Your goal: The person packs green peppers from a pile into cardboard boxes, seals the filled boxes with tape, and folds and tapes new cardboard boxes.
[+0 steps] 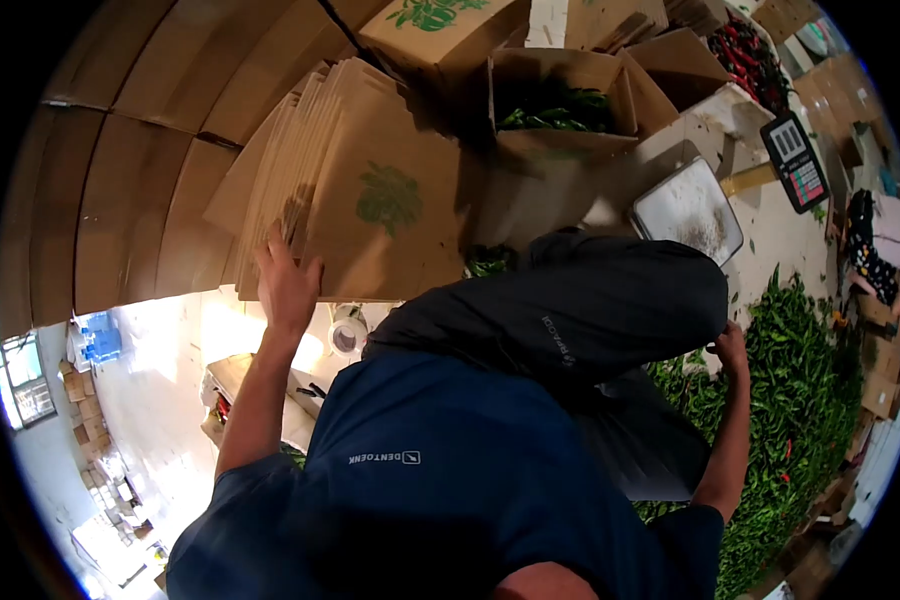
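My left hand (290,282) rests on the lower edge of a stack of flattened cardboard cartons (385,225). Its fingers are apart, with the thumb spread from the others. The front carton bears a green leafy print. Beside my bent knee, my right hand (732,350) is closed, its fingers curled and partly hidden. Whether anything is inside it cannot be seen. A large heap of green peppers (795,400) lies around and beyond that hand, with a few red ones among them.
An open carton (565,140) with green peppers stands ahead. A platform scale (688,212) with its display (795,160) is at the right. Red peppers (748,62) lie farther back. Tape (348,332) sits below the cartons; stacked boxes (130,200) line the left.
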Motion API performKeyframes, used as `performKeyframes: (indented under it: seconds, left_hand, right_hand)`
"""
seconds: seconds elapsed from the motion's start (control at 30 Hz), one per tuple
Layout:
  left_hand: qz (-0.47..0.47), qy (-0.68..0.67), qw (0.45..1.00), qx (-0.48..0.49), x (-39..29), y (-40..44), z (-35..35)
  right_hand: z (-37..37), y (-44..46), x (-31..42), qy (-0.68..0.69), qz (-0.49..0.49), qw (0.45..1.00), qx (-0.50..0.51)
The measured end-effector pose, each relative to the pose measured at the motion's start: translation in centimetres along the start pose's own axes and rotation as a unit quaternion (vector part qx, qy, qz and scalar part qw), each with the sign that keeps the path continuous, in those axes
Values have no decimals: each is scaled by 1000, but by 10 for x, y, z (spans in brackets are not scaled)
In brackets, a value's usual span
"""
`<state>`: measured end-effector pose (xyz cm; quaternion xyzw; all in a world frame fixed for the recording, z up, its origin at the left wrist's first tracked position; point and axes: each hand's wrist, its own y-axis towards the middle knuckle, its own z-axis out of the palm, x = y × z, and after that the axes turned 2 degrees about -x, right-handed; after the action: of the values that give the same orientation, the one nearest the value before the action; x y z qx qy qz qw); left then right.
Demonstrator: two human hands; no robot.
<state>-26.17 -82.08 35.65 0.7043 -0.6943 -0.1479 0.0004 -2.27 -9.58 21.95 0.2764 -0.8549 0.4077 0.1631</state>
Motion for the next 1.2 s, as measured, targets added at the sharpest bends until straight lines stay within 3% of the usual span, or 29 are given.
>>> performKeyframes:
  seconds: [0.1, 0.2, 0.3, 0.4, 0.5, 0.6, 0.7, 0.8, 0.87, 0.9, 1.0, 1.1, 1.2]
  left_hand:
    - [70, 54, 995, 45, -14, -13, 0]
    - [12, 150, 969, 197, -32, 21, 17]
    - [125, 71, 989, 30, -50, 51, 32]
    - [109, -95, 978, 151, -42, 106, 63]
    - [18, 33, 971, 238, -68, 134, 76]
    - [232, -13, 972, 30, -86, 123, 77]
    - [203, -30, 978, 26, -76, 121, 87]
    - [346, 137, 927, -37, -91, 101, 71]
    - [180, -39, 981, 59, -76, 112, 84]
    - [91, -128, 982, 106, -67, 117, 91]
    - [251, 111, 959, -72, -91, 100, 82]
    - [136, 62, 989, -7, -91, 102, 91]
    - [79, -63, 991, 86, -83, 118, 89]
  right_hand:
    - [4, -13, 8, -44, 47, 998, 4]
    - [-1, -15, -3, -34, 41, 999, 10]
    - [-8, -6, -13, -16, 16, 1000, 9]
    - [-13, -2, -17, 48, 20, 999, 3]
    - [-16, -15, -3, 43, 17, 999, -9]
    - [-16, -18, -20, 45, 15, 999, -12]
    - [-17, -1, -56, 36, 2, 999, -3]
    - [-13, -5, -61, 39, 38, 998, -8]
    - [-13, -7, -60, 43, 53, 998, -8]
    - [-13, -4, -62, 40, 52, 998, -10]
    - [-10, 2, -64, 53, 31, 998, -6]
    - [-10, 6, -61, 66, -3, 998, 0]
    - [-10, 7, -59, 66, -1, 998, -3]
